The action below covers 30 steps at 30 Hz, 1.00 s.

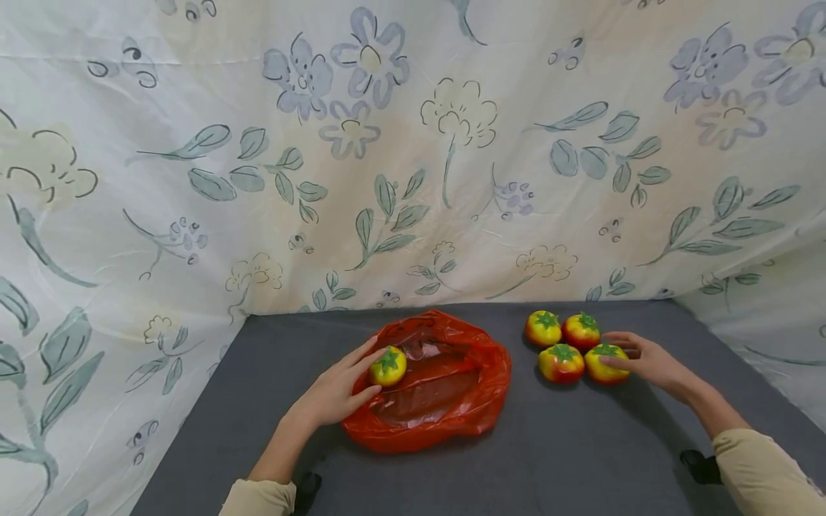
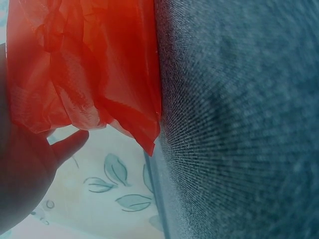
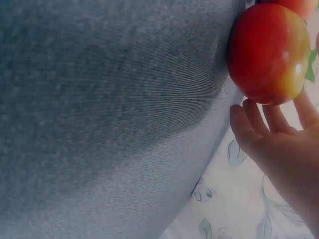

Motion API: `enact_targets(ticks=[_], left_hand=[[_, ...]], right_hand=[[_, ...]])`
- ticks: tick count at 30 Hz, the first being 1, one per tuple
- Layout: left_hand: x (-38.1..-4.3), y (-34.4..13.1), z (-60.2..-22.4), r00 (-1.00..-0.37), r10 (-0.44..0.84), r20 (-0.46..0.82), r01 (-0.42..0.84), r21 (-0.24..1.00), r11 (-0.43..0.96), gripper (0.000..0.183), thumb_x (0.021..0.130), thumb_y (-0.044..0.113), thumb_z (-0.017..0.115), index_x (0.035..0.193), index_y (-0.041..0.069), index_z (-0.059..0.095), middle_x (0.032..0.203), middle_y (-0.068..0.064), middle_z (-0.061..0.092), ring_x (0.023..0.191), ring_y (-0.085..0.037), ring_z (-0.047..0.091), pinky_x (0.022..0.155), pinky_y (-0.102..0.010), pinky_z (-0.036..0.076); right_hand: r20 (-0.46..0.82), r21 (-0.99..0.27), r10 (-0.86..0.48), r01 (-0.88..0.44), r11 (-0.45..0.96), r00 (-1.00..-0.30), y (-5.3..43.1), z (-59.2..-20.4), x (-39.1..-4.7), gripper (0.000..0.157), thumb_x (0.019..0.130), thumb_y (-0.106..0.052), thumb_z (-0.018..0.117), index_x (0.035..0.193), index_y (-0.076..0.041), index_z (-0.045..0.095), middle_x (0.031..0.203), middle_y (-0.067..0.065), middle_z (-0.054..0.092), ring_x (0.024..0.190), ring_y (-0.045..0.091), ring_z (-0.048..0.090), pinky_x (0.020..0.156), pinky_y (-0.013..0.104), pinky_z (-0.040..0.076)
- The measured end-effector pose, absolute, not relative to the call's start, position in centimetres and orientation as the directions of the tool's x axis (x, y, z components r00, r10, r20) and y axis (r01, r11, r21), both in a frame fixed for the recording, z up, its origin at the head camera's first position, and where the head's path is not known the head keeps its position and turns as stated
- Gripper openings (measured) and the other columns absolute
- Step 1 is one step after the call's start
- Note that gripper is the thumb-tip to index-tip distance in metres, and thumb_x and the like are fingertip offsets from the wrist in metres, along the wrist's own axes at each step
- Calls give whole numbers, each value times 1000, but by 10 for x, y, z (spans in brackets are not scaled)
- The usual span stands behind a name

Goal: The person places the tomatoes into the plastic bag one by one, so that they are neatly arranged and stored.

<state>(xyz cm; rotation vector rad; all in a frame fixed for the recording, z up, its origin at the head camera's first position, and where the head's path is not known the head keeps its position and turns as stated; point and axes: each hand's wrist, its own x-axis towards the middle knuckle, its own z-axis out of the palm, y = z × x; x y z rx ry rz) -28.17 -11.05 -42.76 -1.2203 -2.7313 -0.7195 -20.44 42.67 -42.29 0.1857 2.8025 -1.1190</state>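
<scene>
At the left side of an open red plastic bag (image 1: pixel 493 401), my left hand (image 1: pixel 335 387) holds a yellow tomato (image 1: pixel 388 366) with a green leafy top between thumb and fingers. In the left wrist view the bag (image 2: pixel 79 64) hides that tomato and most of the fingers. My right hand (image 1: pixel 654 362) is at the right side of the front right tomato (image 1: pixel 606 367), its thumb over the fruit. The right wrist view shows loosely extended fingers (image 3: pixel 244 127) at the edge of a red and yellow tomato (image 3: pixel 266 52).
Several tomatoes form a cluster right of the bag, among them a back left one (image 1: pixel 543 330), a back right one (image 1: pixel 581 332) and a front left one (image 1: pixel 561 364). Everything lies on a dark grey table (image 1: pixel 452 480). A floral cloth (image 1: pixel 400 215) hangs behind it.
</scene>
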Motion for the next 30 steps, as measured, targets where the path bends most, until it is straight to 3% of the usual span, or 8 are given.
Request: enact_targets(ticks=[14, 24, 30], left_hand=[[-281, -111, -427, -690, 687, 228, 710, 402, 578, 64, 91, 27, 66, 147, 17, 39, 157, -4, 21, 137, -27, 31, 101, -52, 36], [-280, -110, -426, -694, 684, 225, 705, 403, 583, 64, 90, 27, 66, 147, 16, 39, 156, -4, 21, 136, -28, 32, 100, -52, 37], [-280, -110, -426, -691, 686, 230, 710, 399, 581, 63, 91, 28, 66, 147, 16, 39, 156, -5, 22, 136, -28, 32, 100, -52, 36]], right_hand=[[-167, -708, 28, 139, 692, -986, 430, -433, -204, 81, 91, -40, 64, 142, 10, 24, 135, 41, 23, 115, 54, 32, 88, 64, 35], [-212, -748, 69, 208, 630, -975, 430, -435, -203, 90, 89, -44, 65, 145, 9, 18, 141, 43, 8, 124, 59, 13, 93, 72, 20], [-227, -764, 95, 238, 599, -969, 435, -437, -201, 91, 90, -45, 62, 146, 8, 14, 142, 43, 4, 125, 58, 14, 94, 69, 25]])
